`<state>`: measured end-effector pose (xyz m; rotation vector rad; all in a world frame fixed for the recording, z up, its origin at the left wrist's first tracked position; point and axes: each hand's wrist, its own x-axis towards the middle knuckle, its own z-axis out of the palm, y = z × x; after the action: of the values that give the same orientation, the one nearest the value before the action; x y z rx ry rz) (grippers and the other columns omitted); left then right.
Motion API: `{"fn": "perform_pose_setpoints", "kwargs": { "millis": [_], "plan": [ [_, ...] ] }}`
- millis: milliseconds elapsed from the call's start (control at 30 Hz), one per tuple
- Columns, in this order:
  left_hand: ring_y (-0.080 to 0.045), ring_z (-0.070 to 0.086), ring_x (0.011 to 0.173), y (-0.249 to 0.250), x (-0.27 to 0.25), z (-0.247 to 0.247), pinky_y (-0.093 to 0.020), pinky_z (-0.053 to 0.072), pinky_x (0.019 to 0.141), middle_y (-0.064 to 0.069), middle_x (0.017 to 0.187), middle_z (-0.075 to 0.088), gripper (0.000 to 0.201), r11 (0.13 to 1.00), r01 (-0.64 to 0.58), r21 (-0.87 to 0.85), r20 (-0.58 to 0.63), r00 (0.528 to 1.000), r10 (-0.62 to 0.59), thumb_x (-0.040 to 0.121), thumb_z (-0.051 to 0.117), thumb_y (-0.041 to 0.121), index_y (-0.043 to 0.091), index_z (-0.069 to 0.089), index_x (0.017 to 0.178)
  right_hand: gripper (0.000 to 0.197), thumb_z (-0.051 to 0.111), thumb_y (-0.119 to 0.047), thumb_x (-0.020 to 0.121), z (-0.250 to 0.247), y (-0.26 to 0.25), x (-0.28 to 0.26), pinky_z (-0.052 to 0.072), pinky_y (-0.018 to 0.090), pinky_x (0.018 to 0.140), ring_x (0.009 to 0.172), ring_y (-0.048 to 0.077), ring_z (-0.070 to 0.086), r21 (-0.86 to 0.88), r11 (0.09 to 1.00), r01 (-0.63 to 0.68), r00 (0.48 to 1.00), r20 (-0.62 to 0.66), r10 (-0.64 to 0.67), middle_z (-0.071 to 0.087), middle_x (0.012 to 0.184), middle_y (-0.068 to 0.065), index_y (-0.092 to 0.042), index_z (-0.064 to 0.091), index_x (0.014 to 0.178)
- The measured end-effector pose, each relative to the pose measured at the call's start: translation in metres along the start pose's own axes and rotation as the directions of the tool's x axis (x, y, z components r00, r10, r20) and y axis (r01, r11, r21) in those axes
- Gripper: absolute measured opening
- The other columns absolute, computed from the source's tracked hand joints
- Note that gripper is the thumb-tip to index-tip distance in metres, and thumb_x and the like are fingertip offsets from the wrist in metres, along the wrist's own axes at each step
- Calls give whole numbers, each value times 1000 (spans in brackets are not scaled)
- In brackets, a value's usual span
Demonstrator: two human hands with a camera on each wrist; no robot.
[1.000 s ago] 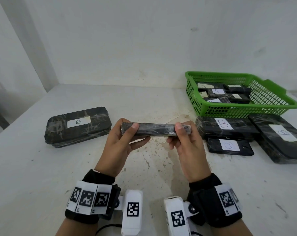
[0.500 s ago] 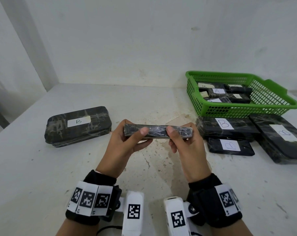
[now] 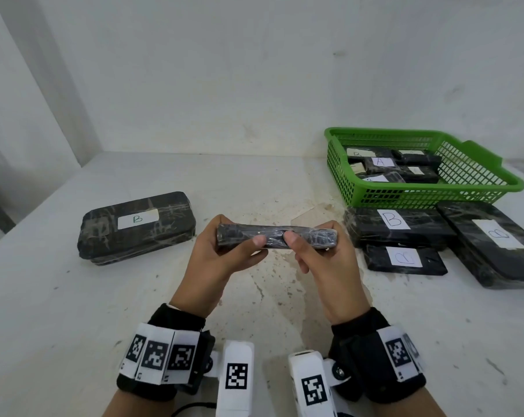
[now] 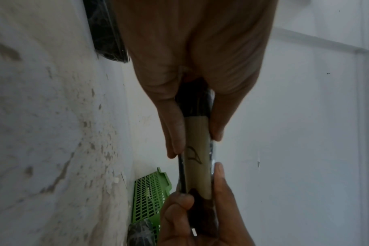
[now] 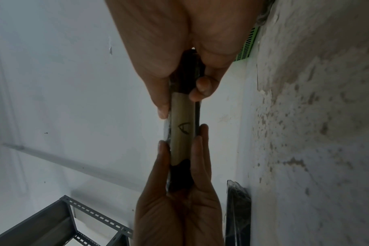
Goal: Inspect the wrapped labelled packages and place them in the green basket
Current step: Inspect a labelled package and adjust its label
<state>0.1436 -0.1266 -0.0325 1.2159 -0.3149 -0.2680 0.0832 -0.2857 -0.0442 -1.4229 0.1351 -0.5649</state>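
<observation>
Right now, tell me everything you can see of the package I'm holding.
The held package is a slim black block in shiny clear wrap, held level and edge-on above the table. The left hand and right hand pinch its two ends. Its pale label, marked A, faces away from you.

Glossy crinkled film on package [image 3: 277, 239], plastic mesh basket [image 3: 420, 197], paper label [image 4: 197, 158]

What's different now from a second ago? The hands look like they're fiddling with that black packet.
Both thumbs slid inward along the held package until nearly touching. The left hand and right hand still grip its ends. The green basket and the packages on the table stayed put.
</observation>
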Motion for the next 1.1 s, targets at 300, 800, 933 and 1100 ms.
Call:
{"fn": "perform_pose_setpoints", "kwargs": {
  "millis": [300, 800, 933, 1100],
  "plan": [
    [-37, 70, 96, 0, 1, 0, -33, 59, 78, -36, 100, 63, 36, 1000, 0, -23, 0, 1000, 0, 72, 80, 14, 8, 46, 83, 41, 76, -37, 73, 1, 1, 0, 44, 28, 58, 60, 21, 48, -6, 1000, 18, 1000, 2, -18, 52, 68, 6, -10, 46, 85],
    [-28, 72, 97, -1, 2, 0, -30, 59, 78, -19, 106, 70, 23, 997, 11, -78, 27, 1000, -9, 85, 68, 19, 6, 50, 85, 32, 70, -32, 81, -1, -1, 1, 46, 24, 59, 61, 17, 50, 53, 999, 10, 1000, 6, -10, 56, 66, 1, -9, 48, 85],
    [-32, 72, 99, 0, 4, 0, -35, 61, 80, -18, 109, 69, 44, 994, 77, -75, -8, 997, -78, 87, 57, 42, 4, 53, 107, 31, 70, -28, 79, -2, -2, 0, 51, 21, 70, 69, 14, 59, 37, 998, 43, 999, 4, -43, 62, 85, 8, -7, 52, 93],
    [-29, 74, 89, 0, 7, -5, -33, 61, 75, -14, 104, 69, 28, 991, 57, -118, -52, 997, -64, 96, 49, 23, 5, 58, 117, 26, 73, -20, 81, -5, 2, 2, 53, 31, 93, 112, 22, 62, -33, 999, 25, 998, 61, -23, 61, 114, 1, -15, 54, 99]
  ]
}}
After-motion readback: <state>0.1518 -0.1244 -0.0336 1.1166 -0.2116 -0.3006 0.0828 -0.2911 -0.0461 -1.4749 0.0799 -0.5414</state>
